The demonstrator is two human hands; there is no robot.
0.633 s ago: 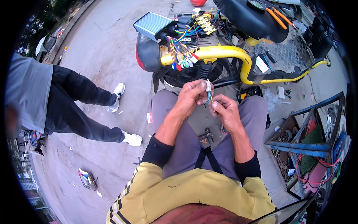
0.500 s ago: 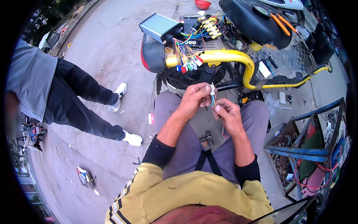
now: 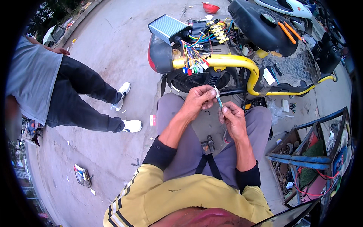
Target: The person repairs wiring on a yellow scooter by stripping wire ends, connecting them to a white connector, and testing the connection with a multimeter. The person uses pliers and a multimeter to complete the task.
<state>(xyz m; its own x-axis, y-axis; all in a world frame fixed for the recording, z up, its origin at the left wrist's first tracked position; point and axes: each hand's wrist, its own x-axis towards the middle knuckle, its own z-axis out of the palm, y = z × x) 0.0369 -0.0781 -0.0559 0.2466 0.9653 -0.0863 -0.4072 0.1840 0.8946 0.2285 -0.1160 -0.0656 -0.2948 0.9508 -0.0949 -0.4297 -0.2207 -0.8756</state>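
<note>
Between thumb and fingers my left hand [image 3: 200,100] pinches a small white wire connector [image 3: 216,91]. Thin bluish and pale wires [image 3: 220,102] run down from it into my right hand [image 3: 233,116], whose fingers are closed on them. Both hands are over the gap between my knees, in front of a partly stripped scooter with a yellow frame tube [image 3: 230,58]. Beyond them, a finned silver controller box [image 3: 168,29] rests on the scooter's tail. Its bundle of coloured leads [image 3: 193,56] hangs over the tube, ending in several small plugs.
A black seat [image 3: 251,26] carries orange-handled pliers [image 3: 288,32]. At right stands a blue-edged metal rack [image 3: 302,162] full of parts. A person [image 3: 83,83] stands at left. A dark metal tool [image 3: 208,143] lies between my feet; a red bowl-shaped thing [image 3: 210,7] is far off.
The view has shifted slightly, so the scooter sits a little further right. My right hand has drawn slightly down and away from the connector, and more wire shows. The person's arm has come into view.
</note>
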